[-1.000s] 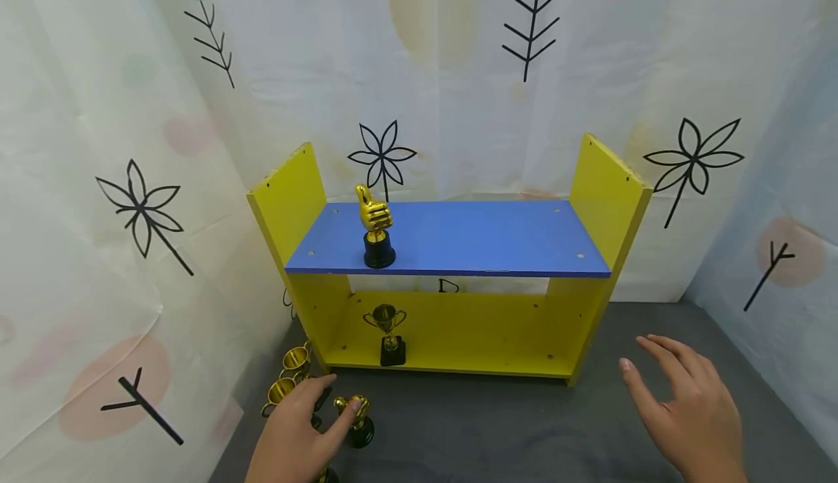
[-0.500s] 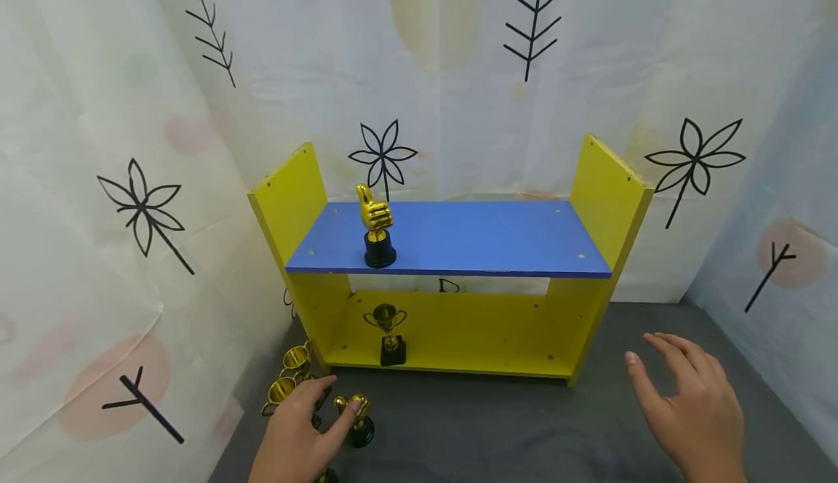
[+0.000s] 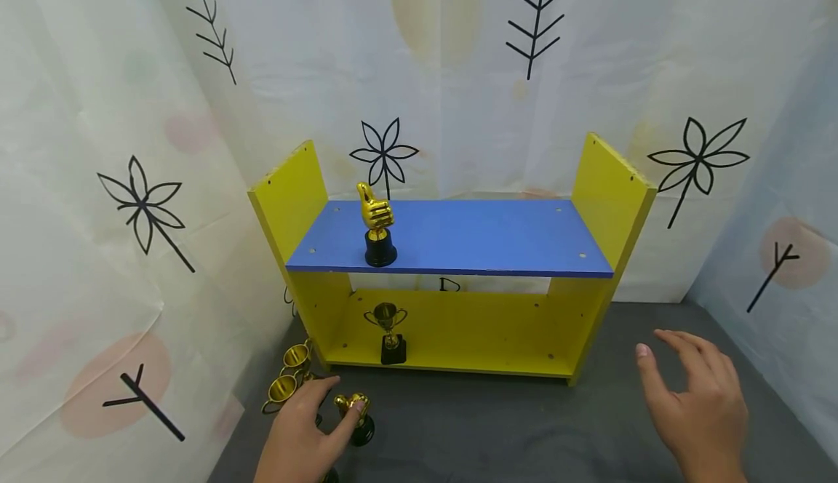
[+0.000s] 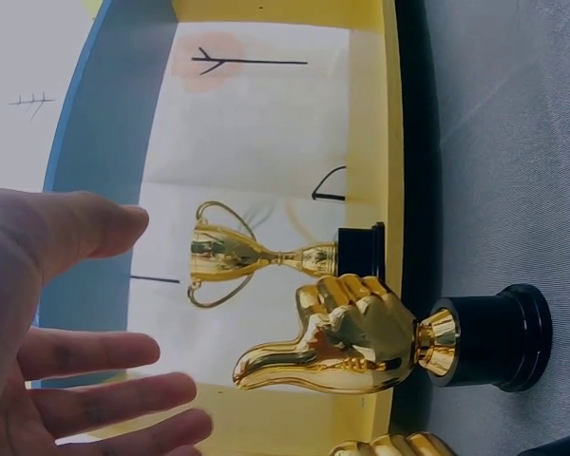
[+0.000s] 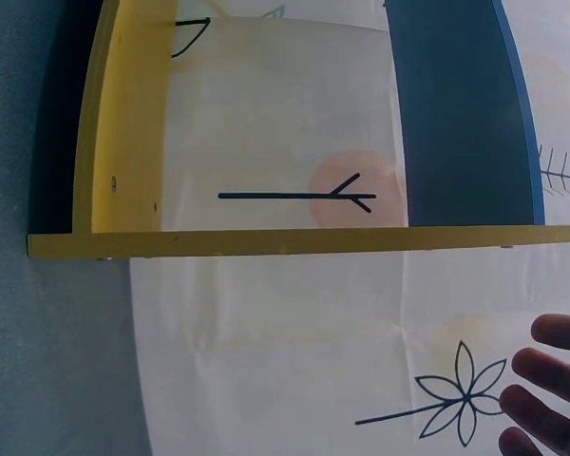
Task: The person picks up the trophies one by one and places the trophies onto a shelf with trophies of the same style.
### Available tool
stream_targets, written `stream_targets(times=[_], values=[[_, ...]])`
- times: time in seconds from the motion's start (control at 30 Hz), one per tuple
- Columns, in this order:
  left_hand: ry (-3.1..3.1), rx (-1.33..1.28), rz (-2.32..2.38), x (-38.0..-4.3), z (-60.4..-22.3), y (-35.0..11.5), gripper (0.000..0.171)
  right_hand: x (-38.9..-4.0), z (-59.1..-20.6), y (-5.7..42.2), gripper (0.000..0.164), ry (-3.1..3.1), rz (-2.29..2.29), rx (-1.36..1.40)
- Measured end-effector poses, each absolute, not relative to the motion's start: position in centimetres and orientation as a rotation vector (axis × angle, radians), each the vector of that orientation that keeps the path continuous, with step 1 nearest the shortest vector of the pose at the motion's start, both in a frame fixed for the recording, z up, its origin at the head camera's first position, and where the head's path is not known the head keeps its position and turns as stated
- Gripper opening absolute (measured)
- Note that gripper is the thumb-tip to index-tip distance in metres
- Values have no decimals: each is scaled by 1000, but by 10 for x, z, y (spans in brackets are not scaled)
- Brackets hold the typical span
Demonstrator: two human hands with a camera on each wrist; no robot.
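My left hand (image 3: 304, 428) hovers over the table at the lower left, thumb and fingers spread with nothing between them. Below it stands a gold thumbs-up trophy (image 4: 347, 337) on a black base; in the left wrist view a gap separates it from the fingers. My right hand (image 3: 703, 403) hangs in the air at the right, fingers relaxed, holding nothing. A second thumbs-up trophy (image 3: 377, 221) stands on the blue upper shelf (image 3: 484, 239). On the yellow lower shelf (image 3: 478, 330) is a gold two-handled cup trophy (image 3: 390, 330).
Gold cup trophies (image 3: 283, 390) stand left of my left hand, partly hidden. Part of another gold trophy (image 4: 389, 446) shows at the left wrist view's bottom edge. The shelf unit's yellow side panel (image 3: 612, 203) rises beyond my right hand. Patterned cloth (image 3: 740, 54) surrounds the grey table (image 3: 511, 425).
My right hand has drifted slightly to the right. My left hand has shifted a little to the right above the thumbs-up trophy. The trophies stand where they were.
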State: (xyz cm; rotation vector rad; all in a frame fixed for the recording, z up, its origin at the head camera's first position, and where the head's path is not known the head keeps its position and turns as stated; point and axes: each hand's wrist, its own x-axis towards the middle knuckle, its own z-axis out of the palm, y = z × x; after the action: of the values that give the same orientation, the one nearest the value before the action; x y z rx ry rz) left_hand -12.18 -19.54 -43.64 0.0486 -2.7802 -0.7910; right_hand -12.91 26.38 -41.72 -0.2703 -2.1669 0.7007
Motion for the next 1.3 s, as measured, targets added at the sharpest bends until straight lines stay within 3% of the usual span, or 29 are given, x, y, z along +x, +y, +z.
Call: stream_targets(times=[0.47,1.3], values=[[-2772,120,-771,-121,-442,-194,56,-136,-416,262,34,-2103,741,-259],[-2699,69,-830,-123,-453,-187,53,-147,-408,256,31,-2073,770,-229]])
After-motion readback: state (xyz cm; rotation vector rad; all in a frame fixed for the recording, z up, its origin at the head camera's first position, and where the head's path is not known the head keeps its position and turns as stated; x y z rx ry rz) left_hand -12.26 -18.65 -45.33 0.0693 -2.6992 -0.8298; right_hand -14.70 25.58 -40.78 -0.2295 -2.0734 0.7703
